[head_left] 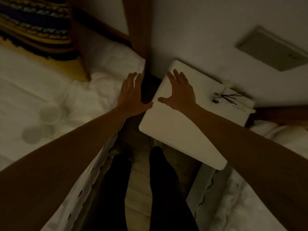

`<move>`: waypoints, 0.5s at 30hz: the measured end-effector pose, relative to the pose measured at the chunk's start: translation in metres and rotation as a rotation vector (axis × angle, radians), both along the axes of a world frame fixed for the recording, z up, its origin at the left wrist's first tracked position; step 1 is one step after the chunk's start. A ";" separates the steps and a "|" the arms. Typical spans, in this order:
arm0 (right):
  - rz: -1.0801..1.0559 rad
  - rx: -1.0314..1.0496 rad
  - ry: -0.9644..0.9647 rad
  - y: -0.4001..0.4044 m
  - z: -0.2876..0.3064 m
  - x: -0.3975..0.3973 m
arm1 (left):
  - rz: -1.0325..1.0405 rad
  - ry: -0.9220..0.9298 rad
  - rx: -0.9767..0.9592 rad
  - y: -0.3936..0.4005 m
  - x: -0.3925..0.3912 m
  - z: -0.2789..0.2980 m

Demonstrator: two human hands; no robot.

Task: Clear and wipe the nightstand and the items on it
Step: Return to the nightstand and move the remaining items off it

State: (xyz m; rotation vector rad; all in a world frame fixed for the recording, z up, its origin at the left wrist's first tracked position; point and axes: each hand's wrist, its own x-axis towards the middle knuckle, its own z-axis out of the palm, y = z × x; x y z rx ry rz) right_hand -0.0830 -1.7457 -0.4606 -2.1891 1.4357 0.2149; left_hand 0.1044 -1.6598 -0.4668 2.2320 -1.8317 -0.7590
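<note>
The white nightstand [168,124] stands between two beds in dim light. Near its far right corner stands a small reed diffuser with dark sticks [226,95]. My right hand [180,93] hovers over the nightstand's left half, fingers spread, holding nothing. My left hand [131,94] is open above the gap between the left bed and the nightstand, its thumb almost touching the nightstand's left edge. Two pale round cups or lids [50,113] lie on the left bed's white cover.
A striped dark and yellow cushion [36,25] leans at the head of the left bed [41,84]. A second white bed [260,197] lies to the right. A wall panel [273,50] is behind the nightstand. My dark-trousered legs [160,189] stand in the narrow aisle.
</note>
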 end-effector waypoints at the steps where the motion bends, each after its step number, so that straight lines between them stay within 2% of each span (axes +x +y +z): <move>1: -0.028 -0.006 0.006 -0.005 0.003 -0.016 | -0.034 0.005 0.008 -0.009 -0.012 0.001; 6: -0.196 -0.111 0.005 -0.020 0.029 -0.103 | -0.205 0.005 0.009 -0.059 -0.092 0.013; 15: -0.480 -0.150 -0.055 -0.016 0.056 -0.239 | -0.446 0.020 0.029 -0.103 -0.213 0.024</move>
